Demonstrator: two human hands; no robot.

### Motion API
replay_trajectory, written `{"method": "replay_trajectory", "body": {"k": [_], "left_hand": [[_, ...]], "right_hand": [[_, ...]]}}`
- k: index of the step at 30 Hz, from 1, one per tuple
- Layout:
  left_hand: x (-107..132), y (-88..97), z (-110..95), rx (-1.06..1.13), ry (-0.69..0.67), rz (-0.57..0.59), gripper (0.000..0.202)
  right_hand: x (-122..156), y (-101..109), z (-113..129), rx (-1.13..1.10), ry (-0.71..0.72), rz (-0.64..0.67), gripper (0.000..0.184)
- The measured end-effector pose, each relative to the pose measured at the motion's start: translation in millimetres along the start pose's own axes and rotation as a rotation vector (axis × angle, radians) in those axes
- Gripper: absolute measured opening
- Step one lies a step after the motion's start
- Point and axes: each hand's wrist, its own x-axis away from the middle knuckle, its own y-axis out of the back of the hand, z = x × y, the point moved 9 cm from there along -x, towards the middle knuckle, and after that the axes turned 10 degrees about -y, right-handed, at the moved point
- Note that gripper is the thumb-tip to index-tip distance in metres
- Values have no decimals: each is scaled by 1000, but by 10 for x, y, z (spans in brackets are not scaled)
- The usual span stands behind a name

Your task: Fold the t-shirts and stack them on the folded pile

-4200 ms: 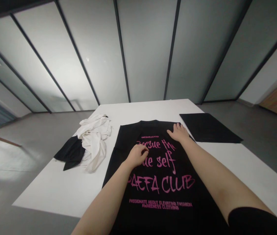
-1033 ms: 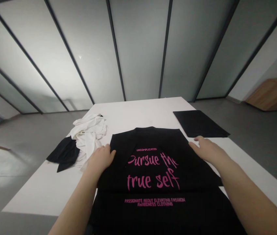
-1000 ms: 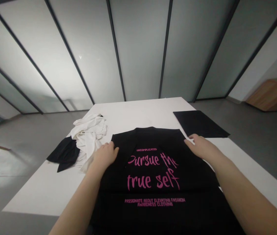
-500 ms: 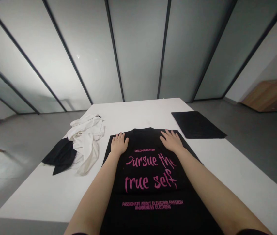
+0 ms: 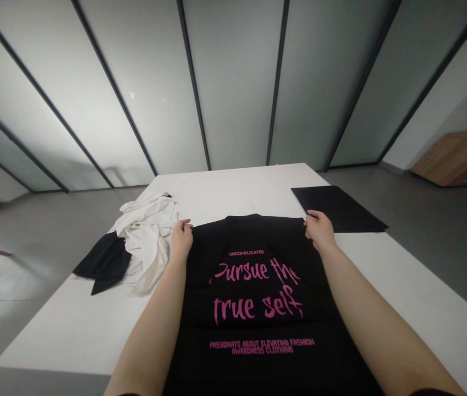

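Note:
A black T-shirt (image 5: pixel 250 236) with pink lettering lies spread on the white table (image 5: pixel 385 286), its neckline away from me. My left hand (image 5: pixel 182 237) pinches the shirt's far left corner. At the far right corner, the fingers of my right hand (image 5: pixel 319 228) are closed on the fabric. Both arms reach along the shirt's sides, and its near end runs out of view at the bottom.
Left of the shirt sits a crumpled pile of white cloth (image 5: pixel 146 220) with a black cloth (image 5: pixel 105 261) beside it. A flat black rectangular item (image 5: pixel 340 206) lies at the right, just beyond my right hand. Frosted glass panels (image 5: pixel 233 82) stand behind the table.
Both hands have moved outward from lying flat on the shirt to its two far corners, and their fingers have closed on the fabric there.

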Motion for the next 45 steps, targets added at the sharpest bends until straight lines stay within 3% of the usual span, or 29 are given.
{"method": "replay_trajectory", "body": {"k": [2, 5, 9, 14, 23, 40, 45], "left_hand": [[25, -8, 154, 237, 169, -35, 38], [117, -144, 310, 448, 407, 49, 36], [165, -216, 334, 514, 491, 151, 21], [184, -290, 338, 571, 506, 206, 8], [185, -330, 310, 571, 474, 181, 11], [154, -355, 336, 497, 393, 188, 22], [146, -361, 341, 462, 360, 185, 13]], "right_hand": [[-1, -21, -92, -87, -119, 58, 55], [25, -70, -143, -74, -205, 144, 49], [48, -88, -128, -40, -227, 184, 40], [61, -135, -100, -1, -218, 180, 32], [95, -227, -52, 40, -138, 159, 44], [71, -243, -63, 22, -90, 153, 46], [61, -238, -68, 10, -77, 138, 51]]}}
